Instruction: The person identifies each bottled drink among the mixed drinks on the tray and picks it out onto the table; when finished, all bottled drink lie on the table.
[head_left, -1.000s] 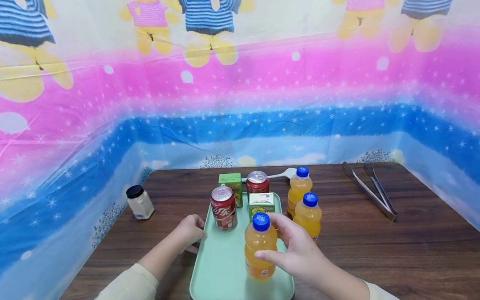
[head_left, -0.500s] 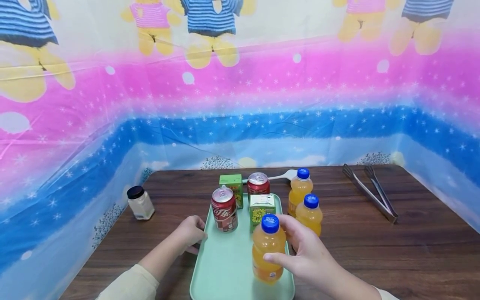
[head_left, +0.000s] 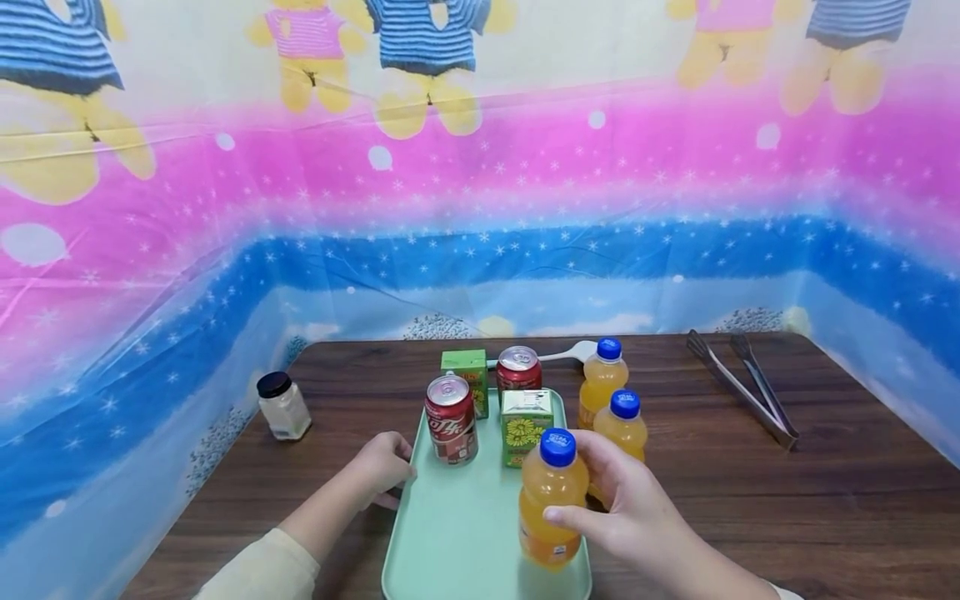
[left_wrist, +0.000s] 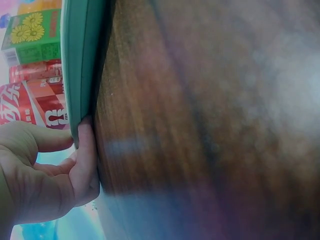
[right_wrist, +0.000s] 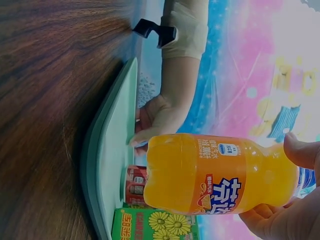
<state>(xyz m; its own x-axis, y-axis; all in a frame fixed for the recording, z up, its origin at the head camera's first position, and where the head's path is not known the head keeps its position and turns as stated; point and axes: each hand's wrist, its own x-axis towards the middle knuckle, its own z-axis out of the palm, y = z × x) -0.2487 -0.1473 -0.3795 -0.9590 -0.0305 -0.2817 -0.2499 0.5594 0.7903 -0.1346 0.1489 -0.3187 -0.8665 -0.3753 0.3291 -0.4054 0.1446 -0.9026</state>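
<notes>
My right hand (head_left: 633, 504) grips an orange soda bottle (head_left: 553, 508) with a blue cap, thumb on one side and fingers round the other. The bottle is upright over the right side of a pale green tray (head_left: 457, 542); in the right wrist view its base (right_wrist: 152, 172) is apart from the tray surface. At the tray's left edge, my left hand (head_left: 384, 468) pinches the rim, thumb above and a finger below in the left wrist view. On the tray stand a red cola can (head_left: 452, 425) and a green drink carton (head_left: 525, 429) with yellow flowers.
Two more orange soda bottles (head_left: 602, 379) stand right of the tray. Around its far end are another green carton (head_left: 467, 375), another red can (head_left: 519, 371) and a white utensil (head_left: 570, 353). Metal tongs (head_left: 750, 392) lie at right; a black-capped jar (head_left: 283, 408) stands at left.
My right hand has carried the orange soda bottle a little to the right, uncovering more of the flowered carton. My left hand stays at the tray's edge.
</notes>
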